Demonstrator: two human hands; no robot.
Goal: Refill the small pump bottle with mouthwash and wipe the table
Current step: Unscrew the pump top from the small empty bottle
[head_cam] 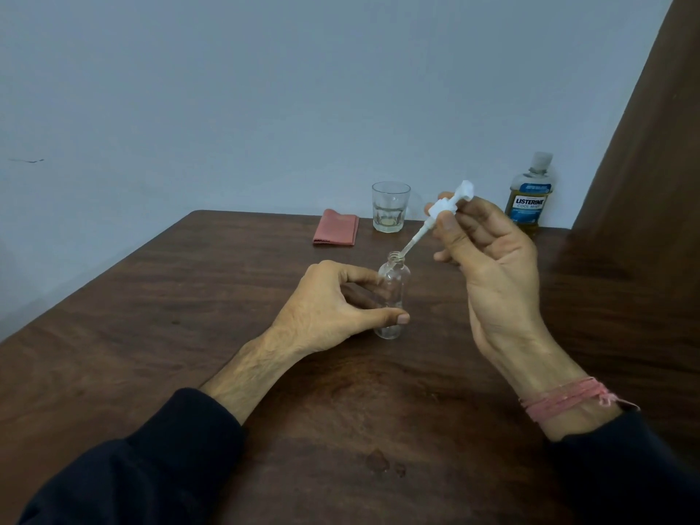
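A small clear pump bottle (394, 286) stands upright on the dark wooden table (189, 297), and my left hand (329, 312) grips its body between thumb and fingers. My right hand (488, 267) pinches the white pump head (449, 204) above and to the right of the bottle. The pump is tilted, with the lower end of its dip tube inside the bottle's open neck. The mouthwash bottle (528, 195), blue-labelled with amber liquid and a clear cap, stands at the back right against the wall. A folded pink cloth (336, 227) lies at the table's far edge.
A clear drinking glass (390, 212) with a little liquid at its bottom stands next to the cloth. Two small wet spots (378, 461) sit on the table near me. A brown panel (644, 145) rises at the right edge.
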